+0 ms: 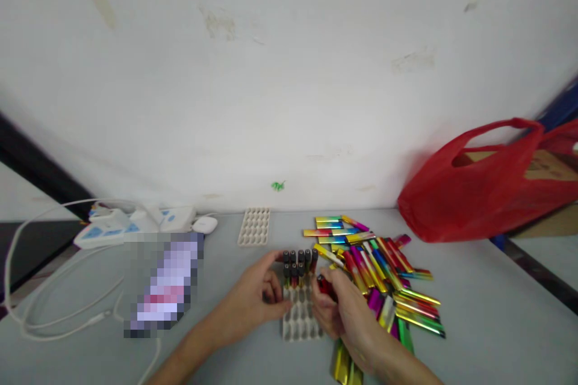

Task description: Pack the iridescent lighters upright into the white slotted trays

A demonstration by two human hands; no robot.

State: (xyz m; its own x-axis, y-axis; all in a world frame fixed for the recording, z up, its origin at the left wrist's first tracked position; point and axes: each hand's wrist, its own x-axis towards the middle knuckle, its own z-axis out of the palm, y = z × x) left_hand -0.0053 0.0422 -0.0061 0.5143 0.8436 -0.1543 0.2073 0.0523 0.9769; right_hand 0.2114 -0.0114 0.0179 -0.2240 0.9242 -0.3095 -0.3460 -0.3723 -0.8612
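Observation:
A pale tray with rows of pockets (302, 319) lies between my hands. Several dark-topped tubes (301, 257) stand upright in its far rows. My left hand (257, 292) is at the tray's left side, fingers apart, with a fingertip by the far-left tubes and the thumb near the tray's edge. Over the tray's right side, my right hand (338, 304) is closed around a dark red tube (326, 286). A heap of shiny multicoloured tubes (374, 264) lies to the right, partly behind my right hand and forearm.
Another pocketed tray (254, 227) lies by the wall. A power strip (135, 225), white cables (67, 332), a white charger (205, 225) and a blurred-out phone (167, 283) are on the left. At the far right stands a red bag (469, 198) with cardboard inside.

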